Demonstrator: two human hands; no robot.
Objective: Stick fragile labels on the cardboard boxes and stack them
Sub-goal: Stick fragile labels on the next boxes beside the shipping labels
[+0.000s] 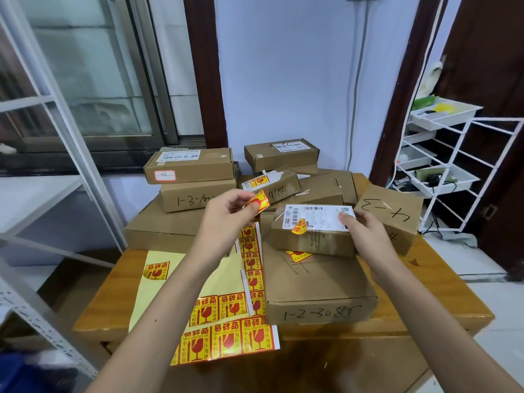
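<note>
head view: the left hand (226, 211) pinches a curled red-and-yellow fragile sticker (257, 203) between thumb and fingertips, lifted above the wooden table (442, 302), probably so its tacky side touches nothing before it is placed. the right hand (365, 232) grips the right end of a small brown cardboard box with a white shipping label (312, 231), seemingly to steady it for labelling; this box rests on a larger flat brown cardboard box marked 1-2-3088 (317, 287). the small box's long axis runs left to right across the view, label face up and tilted slightly toward the camera. a second sticker (299, 225) already clings to its front-left edge, partly curled off. the yellow backing sheet of fragile stickers (226, 321) lies flat on the table under the left forearm, close by for peeling. more brown boxes (192, 177) are piled behind, some stacked. the sticker in hand looks not yet applied.
</note>
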